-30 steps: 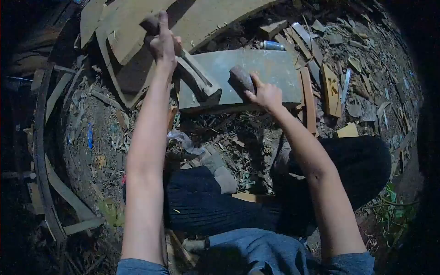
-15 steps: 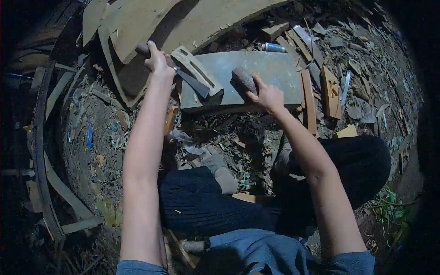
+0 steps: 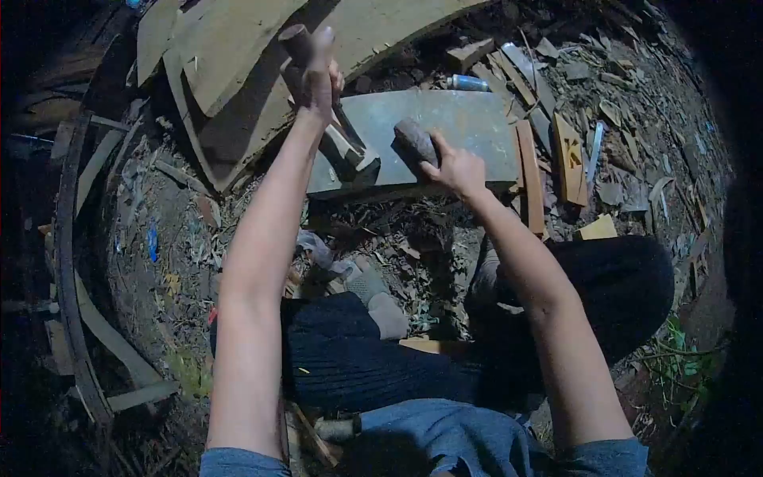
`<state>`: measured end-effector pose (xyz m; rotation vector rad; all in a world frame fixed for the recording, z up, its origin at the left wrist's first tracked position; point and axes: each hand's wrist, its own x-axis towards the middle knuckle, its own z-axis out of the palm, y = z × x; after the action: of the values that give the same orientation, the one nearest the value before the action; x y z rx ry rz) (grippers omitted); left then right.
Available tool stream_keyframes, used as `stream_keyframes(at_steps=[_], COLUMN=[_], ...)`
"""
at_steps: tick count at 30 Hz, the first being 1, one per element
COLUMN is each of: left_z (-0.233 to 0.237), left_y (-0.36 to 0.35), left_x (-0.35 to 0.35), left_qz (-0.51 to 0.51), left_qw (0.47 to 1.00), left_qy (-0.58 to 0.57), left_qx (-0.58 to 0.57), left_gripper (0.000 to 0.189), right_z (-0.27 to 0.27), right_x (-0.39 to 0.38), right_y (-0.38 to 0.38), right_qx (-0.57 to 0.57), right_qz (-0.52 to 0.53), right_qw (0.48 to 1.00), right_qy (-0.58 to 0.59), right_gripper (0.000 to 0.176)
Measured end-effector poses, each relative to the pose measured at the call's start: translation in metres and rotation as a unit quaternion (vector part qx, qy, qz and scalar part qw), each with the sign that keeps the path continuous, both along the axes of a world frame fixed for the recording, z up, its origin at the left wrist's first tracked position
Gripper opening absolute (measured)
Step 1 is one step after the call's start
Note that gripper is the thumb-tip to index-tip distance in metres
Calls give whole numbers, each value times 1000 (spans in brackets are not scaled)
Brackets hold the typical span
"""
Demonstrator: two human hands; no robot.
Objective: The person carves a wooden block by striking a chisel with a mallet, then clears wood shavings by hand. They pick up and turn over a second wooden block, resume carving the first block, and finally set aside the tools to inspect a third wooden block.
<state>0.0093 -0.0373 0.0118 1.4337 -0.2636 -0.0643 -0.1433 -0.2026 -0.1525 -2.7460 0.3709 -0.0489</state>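
Dark, rough-skinned wood forms the rounded lump (image 3: 416, 141) that stands on end on a flat grey slab (image 3: 469, 119), near the slab's middle. The right hand (image 3: 457, 171) pinches the lump from the near side, thumb and fingers closed against its lower half. Left of it on the slab lies a pale slotted block (image 3: 354, 155), angular and partly hidden by the left forearm. The left hand (image 3: 318, 70) is raised above the slab's left end, fist wrapped tight round a thick wooden handle (image 3: 296, 38). The handle's butt sticks out above the knuckles, while the working end is lost behind the wrist, possibly a hatchet. Broad curved boards (image 3: 238, 40) lie beyond. To the right a small plaque (image 3: 571, 151) bears a cut K among splintered chips (image 3: 628, 111), and a thin bent hoop (image 3: 65, 262) fades into darkness at the left.
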Motion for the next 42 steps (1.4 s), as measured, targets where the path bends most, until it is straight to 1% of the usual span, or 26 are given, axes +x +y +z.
stream_keyframes(at_steps=[3, 7, 10, 13, 16, 17, 19, 21, 22, 23, 24, 25, 26, 27, 28, 29, 31, 32, 33, 35, 36, 38, 39, 40, 41, 42], left_z=[-16, -10, -12, -12, -19, -21, -22, -19, -17, -17, -27, -30, -31, -29, -26, -23, -20, -17, -32, -31, -41, -43, -43, -35, -36, -34], left_y=[-1, -2, -1, 0, 1, 3, 4, 1, 0, 2, 3, 6, 7, 6, 2, 0, 0, 3, 2, -4, -8, -16, -17, -19, -20, -24], left_x=[6, -9, -10, -13, -2, 2, 9, 7, 3, 1, 12, 10, 8, 6, 4, 2, -6, -10, 4, 7, -4, -9, -10, -17, -23, -29], left_qz=[3, 29, 12, -8, -68, -64, -88, -77, -71, -65, -68, -66, -52, -41, -34, -37, -35, -52, -50, -97, -50, -60, -69, -62, -62, -33], left_qw=[999, 998, 998, 999, 997, 997, 995, 996, 997, 998, 997, 997, 998, 999, 999, 999, 996, 993, 993, 969, 990, 985, 978, 966, 965, 962], left_qy=[-19, -44, -64, -39, -28, -33, 5, -13, -14, -14, -40, -36, -17, 0, -22, -24, -40, -68, -72, -220, -111, -139, -175, -206, -207, -235], left_qx=[40, 25, 6, 18, 17, 14, 39, 34, 25, 18, 15, 14, 20, 26, 23, 21, 70, 81, 77, 52, 71, 81, 95, 145, 146, 138], left_gripper=[45, 43, 41, 40, 41, 41, 37, 33, 34, 36, 34, 34, 32, 30, 27, 27, 23, 22, 22, 24, 24, 24, 24, 24, 24, 24], right_z=[1, 3, 4, 2, 7, 13, 18, 11, 18, 41, 61, 119, 169, 203, 236, 256, 279, 283, 269, 264, 268, 313, 301, 301, 302, 286], right_x=[-1, -2, -2, -1, -2, -2, 5, 23, 37, 50, 72, 73, 72, 76, 75, 72, 56, 46, 57, 54, 55, 24, 28, 27, 26, 29], right_y=[0, 2, 1, 1, 2, 2, -5, -18, -18, -19, -21, -14, -7, 2, 8, 20, 42, 39, 38, 43, 35, 47, 42, 42, 41, 35], right_qx=[-9, -4, -21, -12, -16, 8, 26, 180, 234, 321, 330, 396, 377, 343, 250, 246, 266, 132, 6, -85, -90, 77, 150, 139, 124, 112], right_qz=[0, 1, 1, 5, 4, -2, -7, -31, -61, -25, -14, 12, 79, 127, 187, 186, 178, 159, 135, 169, 168, 121, 154, 160, 164, 146], right_qw=[1000, 1000, 1000, 1000, 1000, 1000, 999, 983, 969, 937, 920, 894, 881, 847, 816, 817, 786, 885, 961, 940, 939, 963, 917, 886, 849, 880], right_qy=[1, -7, -1, -28, -14, 17, 41, 0, -45, -138, -213, -209, -273, -387, -486, -488, -529, -416, -239, -285, -286, -226, -336, -412, -487, -438], right_gripper=[71, 71, 70, 68, 67, 67, 67, 70, 75, 81, 83, 81, 74, 68, 65, 65, 50, 53, 60, 57, 57, 54, 53, 53, 53, 55])
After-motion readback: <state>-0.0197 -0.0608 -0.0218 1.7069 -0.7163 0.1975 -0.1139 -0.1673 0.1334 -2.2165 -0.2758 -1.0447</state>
